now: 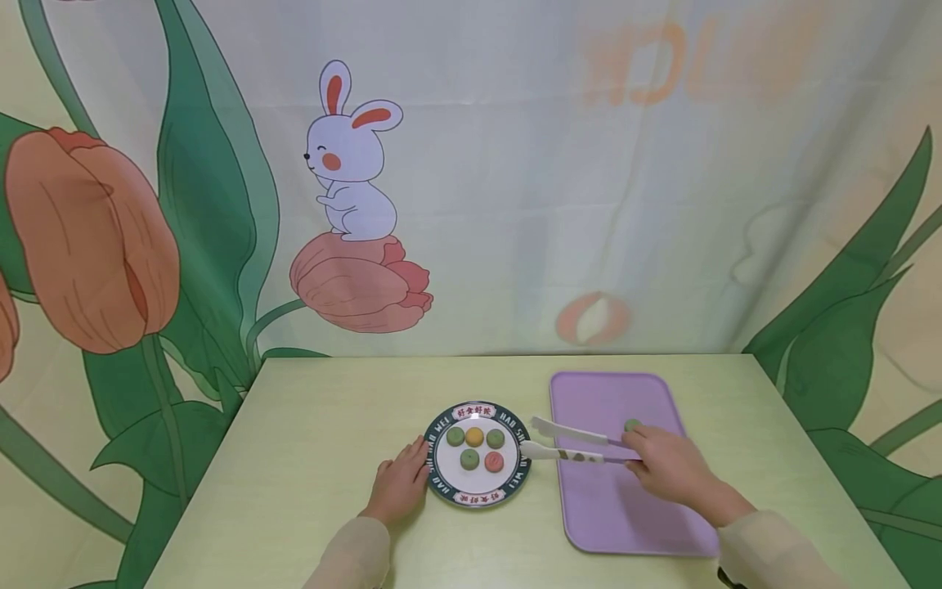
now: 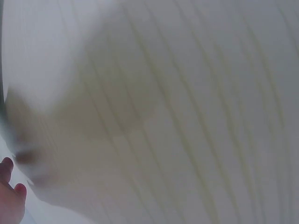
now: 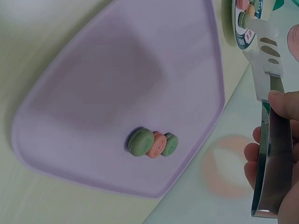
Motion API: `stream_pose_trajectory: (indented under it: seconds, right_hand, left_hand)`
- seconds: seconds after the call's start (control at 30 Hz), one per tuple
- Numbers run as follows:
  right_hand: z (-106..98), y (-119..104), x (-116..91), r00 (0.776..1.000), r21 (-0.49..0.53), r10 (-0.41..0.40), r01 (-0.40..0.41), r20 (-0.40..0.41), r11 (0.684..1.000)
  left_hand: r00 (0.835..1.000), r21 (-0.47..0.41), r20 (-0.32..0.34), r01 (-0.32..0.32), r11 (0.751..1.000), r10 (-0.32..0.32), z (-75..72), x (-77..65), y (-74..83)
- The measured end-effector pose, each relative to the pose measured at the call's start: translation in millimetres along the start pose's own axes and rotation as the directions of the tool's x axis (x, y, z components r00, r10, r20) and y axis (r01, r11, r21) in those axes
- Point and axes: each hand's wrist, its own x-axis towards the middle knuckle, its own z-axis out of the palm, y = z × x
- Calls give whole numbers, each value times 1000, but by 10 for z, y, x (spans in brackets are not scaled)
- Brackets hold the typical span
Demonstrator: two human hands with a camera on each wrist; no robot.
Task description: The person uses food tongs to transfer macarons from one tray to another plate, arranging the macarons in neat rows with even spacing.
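My right hand grips a pair of tongs above the tray, its thumb on one metal arm and its fingers round the other side. The white tips of the tongs stand apart at the plate's right rim, with nothing seen between them. My left hand lies on the table with its fingertips against the left rim of the round plate. On that plate sit green macarons, a yellow macaron and a pink macaron. In the left wrist view only some fingertips show.
A purple tray lies right of the plate. In the right wrist view it bears a green macaron, a pink macaron and another green macaron in a row. A printed curtain hangs behind the table.
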Motion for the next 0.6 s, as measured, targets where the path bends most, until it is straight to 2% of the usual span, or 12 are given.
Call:
stream_pose_trajectory:
  seconds: [0.17,0.6]
  right_hand:
    - [-11,39,-41,999,-10,33,-33,24,999]
    - [-47,161,-157,997,7,80,-80,22,997]
  left_hand:
    - [1000,3,2,-1,1000,1,-1,2,-1]
    - [1000,10,16,4,1000,-5,-1,6,-1]
